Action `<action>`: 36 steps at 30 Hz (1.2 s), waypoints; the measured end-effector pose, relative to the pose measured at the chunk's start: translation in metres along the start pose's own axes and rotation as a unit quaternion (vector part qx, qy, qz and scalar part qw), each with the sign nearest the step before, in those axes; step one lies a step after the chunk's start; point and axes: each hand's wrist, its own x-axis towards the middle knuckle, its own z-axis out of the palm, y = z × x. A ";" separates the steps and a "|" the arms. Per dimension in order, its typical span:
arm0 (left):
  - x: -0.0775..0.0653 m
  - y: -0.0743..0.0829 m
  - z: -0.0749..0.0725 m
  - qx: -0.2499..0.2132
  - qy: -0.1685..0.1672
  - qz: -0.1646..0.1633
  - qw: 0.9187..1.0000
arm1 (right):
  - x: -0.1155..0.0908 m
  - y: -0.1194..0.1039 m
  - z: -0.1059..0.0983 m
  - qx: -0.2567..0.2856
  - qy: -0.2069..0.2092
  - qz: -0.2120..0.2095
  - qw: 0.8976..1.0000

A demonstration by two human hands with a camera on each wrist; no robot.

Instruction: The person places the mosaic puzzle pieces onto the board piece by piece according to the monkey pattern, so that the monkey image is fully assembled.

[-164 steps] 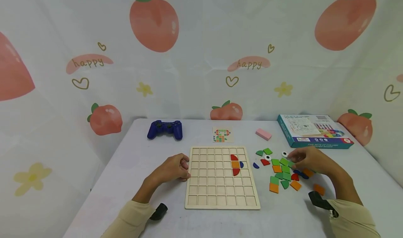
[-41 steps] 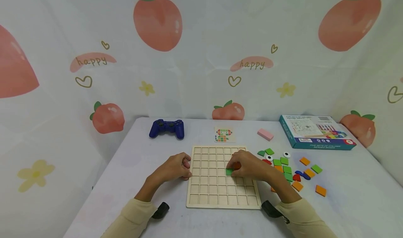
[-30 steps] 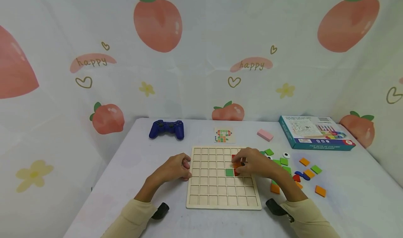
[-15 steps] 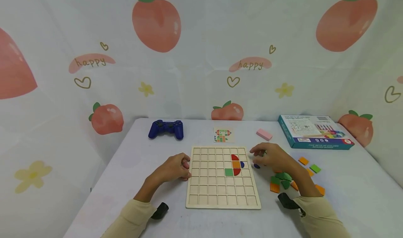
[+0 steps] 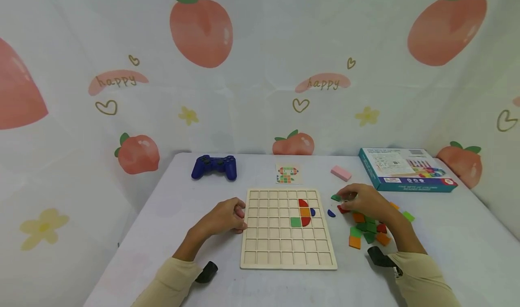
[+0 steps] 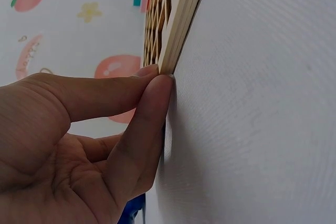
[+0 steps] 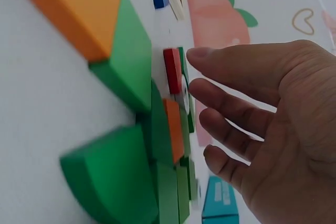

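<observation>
Crowded pieces (image 5: 370, 228) could scatter if brushed
Head: they lie around the right hand (image 5: 367, 202); left wrist: left hand (image 6: 79, 166) pinches the board (image 6: 181, 19), a tug might jolt it; right wrist: parted fingers (image 7: 229, 103) hold nothing, red piece (image 7: 172, 72) near the fingertips

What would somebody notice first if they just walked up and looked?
Probably the big peaches printed on the white backdrop behind the table. Then the wooden grid board in the middle of the table, and the bright loose pieces to its right, with the right hand over some of them.
</observation>
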 end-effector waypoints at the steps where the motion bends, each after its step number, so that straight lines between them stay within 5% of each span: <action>1: 0.000 0.000 0.000 0.003 0.002 0.000 1.000 | 0.000 0.001 -0.001 0.001 -0.002 0.002 1.000; 36: 0.000 0.001 -0.001 0.017 0.001 0.005 1.000 | -0.004 0.013 -0.008 -0.010 -0.015 0.013 1.000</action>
